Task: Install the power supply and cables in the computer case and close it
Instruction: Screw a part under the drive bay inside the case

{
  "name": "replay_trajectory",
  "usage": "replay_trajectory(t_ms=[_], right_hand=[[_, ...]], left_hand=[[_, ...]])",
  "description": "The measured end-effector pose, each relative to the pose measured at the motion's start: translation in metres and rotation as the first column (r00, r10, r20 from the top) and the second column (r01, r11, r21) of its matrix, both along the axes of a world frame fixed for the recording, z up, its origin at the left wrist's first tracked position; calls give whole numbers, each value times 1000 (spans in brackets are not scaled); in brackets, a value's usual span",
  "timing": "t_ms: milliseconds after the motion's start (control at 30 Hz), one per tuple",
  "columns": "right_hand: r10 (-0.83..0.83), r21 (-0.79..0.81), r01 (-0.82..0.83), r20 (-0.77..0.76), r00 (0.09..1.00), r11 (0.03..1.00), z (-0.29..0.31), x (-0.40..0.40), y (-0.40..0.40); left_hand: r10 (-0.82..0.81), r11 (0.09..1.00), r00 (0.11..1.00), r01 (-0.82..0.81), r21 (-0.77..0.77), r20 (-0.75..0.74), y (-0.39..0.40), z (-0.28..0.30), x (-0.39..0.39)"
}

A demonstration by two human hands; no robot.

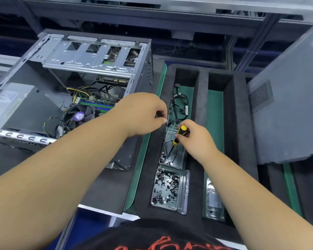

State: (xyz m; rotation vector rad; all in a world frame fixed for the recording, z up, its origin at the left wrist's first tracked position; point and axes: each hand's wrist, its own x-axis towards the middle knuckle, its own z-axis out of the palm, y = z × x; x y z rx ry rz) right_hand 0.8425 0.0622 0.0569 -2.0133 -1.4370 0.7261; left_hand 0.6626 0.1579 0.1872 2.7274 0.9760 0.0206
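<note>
An open computer case (90, 56) lies at the left, its motherboard, fan and cables exposed. A grey power supply (16, 103) sits in its left end. My right hand (197, 139) grips a yellow-and-black screwdriver (179, 135), whose tip points down into a clear tray of screws (172, 152). My left hand (145, 114) hovers beside the case's right edge with fingertips pinched together; whether it holds a screw I cannot tell. A bundle of black cables (180, 103) lies in the foam tray's left slot.
A black foam organiser (201, 98) on a green mat (139, 168) holds a second clear screw tray (167, 188) and an empty clear plastic pack (214, 201). The grey side panel (289, 105) leans upright at the right. A metal rack frame runs along the back.
</note>
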Motion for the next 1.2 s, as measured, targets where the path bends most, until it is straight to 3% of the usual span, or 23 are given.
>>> replay_trajectory(t_ms=[233, 467, 733, 1200], right_hand=[[-3, -22, 0, -139, 990, 1000, 2, -1, -13], [73, -52, -75, -41, 997, 996, 0, -9, -26], [-47, 8, 48, -114, 992, 999, 0, -4, -34], [55, -2, -56, -88, 995, 998, 0, -17, -37]], left_hand=[[0, 999, 1000, 1, 36, -27, 2, -4, 2], [4, 999, 999, -2, 42, -39, 2, -4, 1], [15, 998, 994, -9, 59, -105, 1, -5, 1], [15, 999, 995, -10, 51, -97, 1, -3, 1]])
